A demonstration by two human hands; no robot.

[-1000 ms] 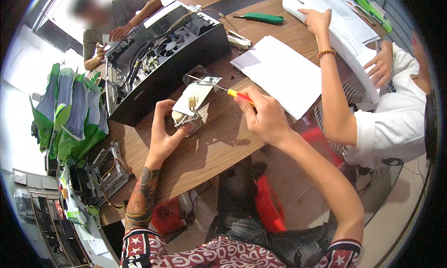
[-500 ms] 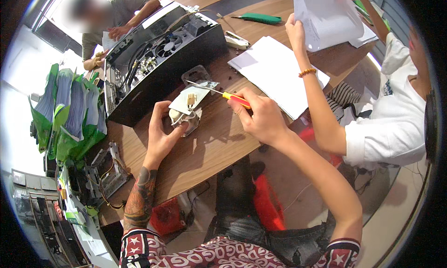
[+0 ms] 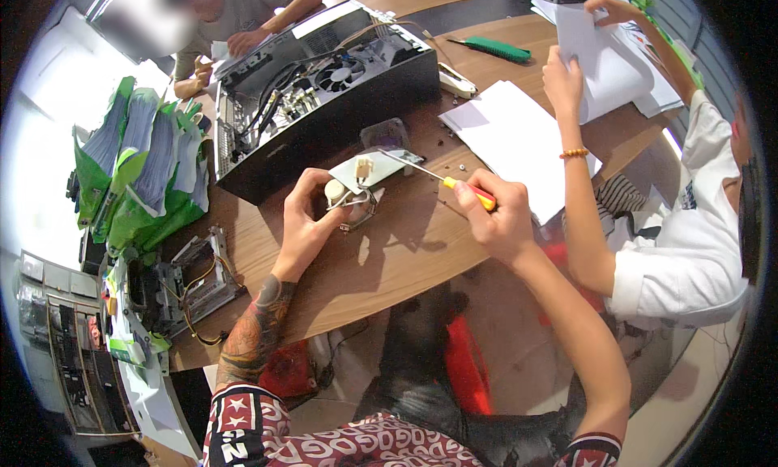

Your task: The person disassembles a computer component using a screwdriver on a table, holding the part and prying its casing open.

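Note:
My left hand (image 3: 306, 225) grips a small electronic assembly (image 3: 356, 207) just above the table. It carries a pale flat board (image 3: 391, 166), a cream block connector (image 3: 364, 169), a round whitish part and short wires. In my right hand (image 3: 506, 217) is a screwdriver (image 3: 470, 194) with a yellow and red handle, fingers wrapped round it. Its metal shaft points left, and the tip lies at the board's far edge; whether it touches cannot be made out. Behind the board, a clear plastic piece (image 3: 384, 133) rests on the table.
An opened black computer case (image 3: 324, 118) with a fan stands ahead. Around it are white papers (image 3: 506, 143), a green cutter (image 3: 496, 49), loose screws, a metal bracket with wires (image 3: 198, 284) and green-covered document stacks (image 3: 142, 167). A co-worker's hand (image 3: 563, 86) holds papers; another person sits across.
The whole view has shifted, so the scene sits farther right. The screwdriver's handle has come slightly lower and nearer me, its tip still by the board. Both grips stay the same.

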